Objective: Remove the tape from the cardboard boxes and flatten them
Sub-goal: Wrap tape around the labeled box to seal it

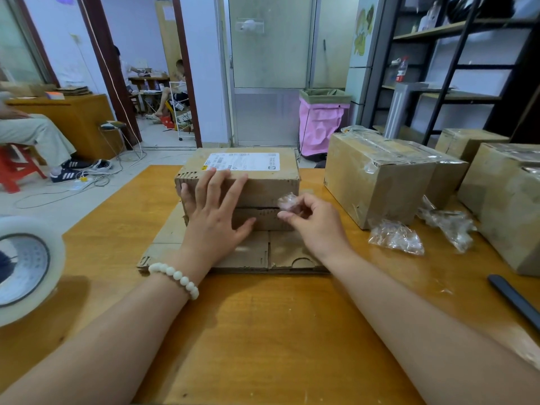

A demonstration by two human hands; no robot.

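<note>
On the bench (263, 323) a flattened cardboard sheet (280, 252) lies under the labelled box (263, 182). My left hand (216, 217) presses the box's near face, fingers straight and spread. Just right, my right hand (317, 226) has its fingers pinched on a crumpled tape wad (287, 201). Taped boxes (377, 185) stand far right.

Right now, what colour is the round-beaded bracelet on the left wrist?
The round-beaded bracelet is creamy white; head view.

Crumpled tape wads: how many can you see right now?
3: one wad pinched in the right hand; two wads on the table beside the taped boxes. Others may be hidden.
</note>
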